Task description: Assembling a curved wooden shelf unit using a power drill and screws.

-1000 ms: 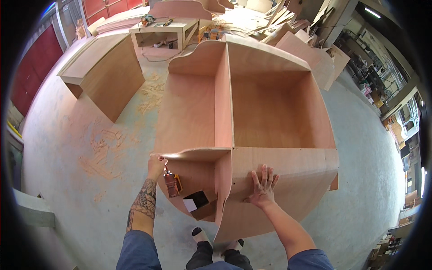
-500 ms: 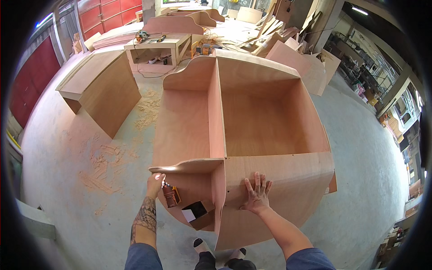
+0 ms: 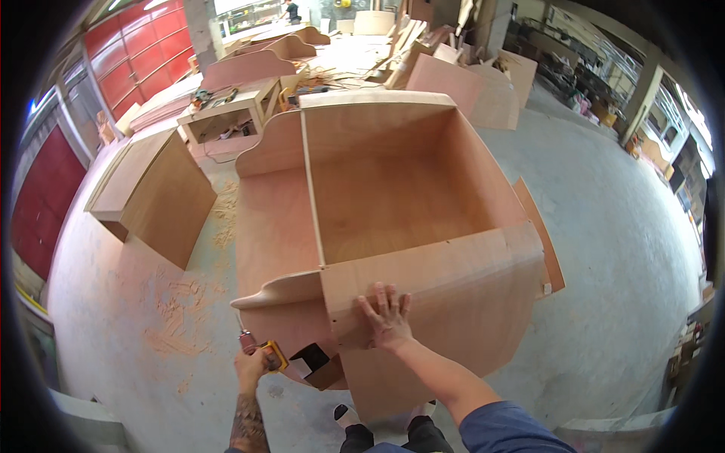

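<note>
My left hand (image 3: 251,368) is closed around the handle of a cordless drill (image 3: 275,355) with a yellow and black base and a reddish body. Its thin bit points up beside the wavy edge of a plywood shelf piece. Flat on the front panel (image 3: 445,302) of the plywood cabinet (image 3: 400,177) lies my right hand (image 3: 390,321), fingers spread and holding nothing. Just right of the drill, a small open cardboard box (image 3: 323,373) with black and white flaps rests in the cabinet's near left compartment.
Another plywood cabinet (image 3: 155,200) stands on the left, with wood shavings (image 3: 185,317) on the floor beside it. A low workbench (image 3: 230,113) with tools is behind. Leaning plywood sheets (image 3: 483,94) stand at the far right. A person (image 3: 291,10) is in the background.
My left hand has left the wavy shelf edge and taken hold of the drill, which is now tilted upward. My right hand stays flat on the panel. The view has turned somewhat.
</note>
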Demonstrator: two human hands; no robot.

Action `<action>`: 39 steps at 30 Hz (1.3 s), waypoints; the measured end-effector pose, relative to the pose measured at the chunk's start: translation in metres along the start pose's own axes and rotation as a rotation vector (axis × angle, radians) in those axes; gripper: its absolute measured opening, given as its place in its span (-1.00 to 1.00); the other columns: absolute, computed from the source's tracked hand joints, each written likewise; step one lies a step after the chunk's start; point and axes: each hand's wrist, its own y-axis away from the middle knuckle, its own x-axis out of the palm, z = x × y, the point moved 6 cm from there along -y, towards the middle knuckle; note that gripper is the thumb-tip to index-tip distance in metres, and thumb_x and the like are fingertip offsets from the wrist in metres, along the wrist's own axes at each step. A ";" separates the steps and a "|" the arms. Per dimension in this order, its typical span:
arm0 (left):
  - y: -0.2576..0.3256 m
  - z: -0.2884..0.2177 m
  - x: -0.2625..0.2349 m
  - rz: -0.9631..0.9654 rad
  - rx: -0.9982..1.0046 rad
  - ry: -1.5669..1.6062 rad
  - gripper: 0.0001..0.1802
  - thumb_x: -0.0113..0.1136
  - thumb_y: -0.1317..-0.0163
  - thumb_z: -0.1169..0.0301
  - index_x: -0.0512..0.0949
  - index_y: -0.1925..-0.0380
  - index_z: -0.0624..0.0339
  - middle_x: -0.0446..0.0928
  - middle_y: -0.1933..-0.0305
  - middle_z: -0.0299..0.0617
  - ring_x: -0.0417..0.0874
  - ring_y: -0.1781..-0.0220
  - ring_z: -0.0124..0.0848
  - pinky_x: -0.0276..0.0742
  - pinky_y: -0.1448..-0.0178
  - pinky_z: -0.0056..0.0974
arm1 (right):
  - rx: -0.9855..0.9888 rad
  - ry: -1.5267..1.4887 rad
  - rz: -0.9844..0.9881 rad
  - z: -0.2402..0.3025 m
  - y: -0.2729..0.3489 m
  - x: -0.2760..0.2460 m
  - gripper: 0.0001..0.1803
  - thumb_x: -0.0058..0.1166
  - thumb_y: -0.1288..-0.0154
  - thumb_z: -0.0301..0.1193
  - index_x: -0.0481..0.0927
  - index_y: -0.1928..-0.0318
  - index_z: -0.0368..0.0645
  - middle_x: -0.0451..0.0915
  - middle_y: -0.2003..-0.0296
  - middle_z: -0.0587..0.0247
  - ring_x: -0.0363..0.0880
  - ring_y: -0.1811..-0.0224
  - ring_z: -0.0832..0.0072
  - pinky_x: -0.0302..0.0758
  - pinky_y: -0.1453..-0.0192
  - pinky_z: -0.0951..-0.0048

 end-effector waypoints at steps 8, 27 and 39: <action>0.213 -0.291 -0.065 0.267 0.299 0.005 -0.60 0.28 -0.27 0.43 0.63 -0.06 0.44 0.72 0.25 -0.08 0.78 0.46 -0.36 0.81 0.40 -0.27 | -0.037 -0.047 0.089 -0.002 -0.009 -0.020 0.24 0.38 -0.34 -0.28 -0.21 -0.81 0.39 -0.43 -0.81 0.01 -0.44 -0.84 -0.26 -0.34 -0.71 -0.68; 0.318 -0.529 0.397 0.817 0.732 -0.367 -0.54 0.46 -0.28 0.19 0.67 0.09 0.44 0.74 0.25 -0.01 0.82 0.38 -0.37 0.82 0.35 -0.25 | -0.111 -0.076 0.104 0.003 -0.006 -0.020 -0.08 0.04 -0.55 -0.31 -0.10 -0.77 0.32 -0.29 -0.81 0.00 -0.41 -0.85 -0.19 -0.22 -0.71 -0.67; 0.347 -0.545 0.451 0.787 0.789 -0.517 -0.46 0.44 -0.25 0.10 0.70 0.10 0.47 0.78 0.19 0.08 0.87 0.36 -0.30 0.82 0.31 -0.21 | -0.089 -0.037 0.036 -0.008 -0.006 -0.011 -0.14 -0.01 -0.59 -0.24 -0.06 -0.76 0.39 -0.16 -0.80 0.09 -0.39 -0.85 -0.16 -0.34 -0.72 -0.66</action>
